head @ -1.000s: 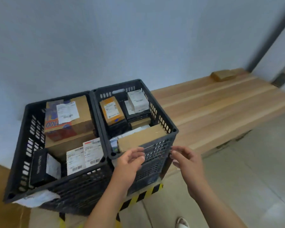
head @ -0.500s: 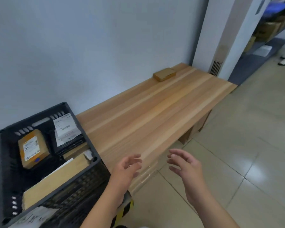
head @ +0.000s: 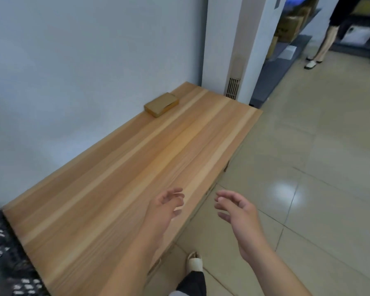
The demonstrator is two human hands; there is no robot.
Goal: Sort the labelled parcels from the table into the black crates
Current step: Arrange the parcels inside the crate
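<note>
Hovering over table (head: pixel 120 167): left hand (head: pixel 165 208), right hand (head: pixel 237 212), fingers loose, empty.

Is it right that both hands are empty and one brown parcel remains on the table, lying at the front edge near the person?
Not quite. The left hand and right hand are indeed empty, and one brown parcel remains on the table. But the head view shows it at the far end, close to the wall, not at the front edge near the person.

Parcel (head: pixel 161 104) on table (head: pixel 115 178) far end by wall, crate (head: pixel 6 253) at table's left
</note>
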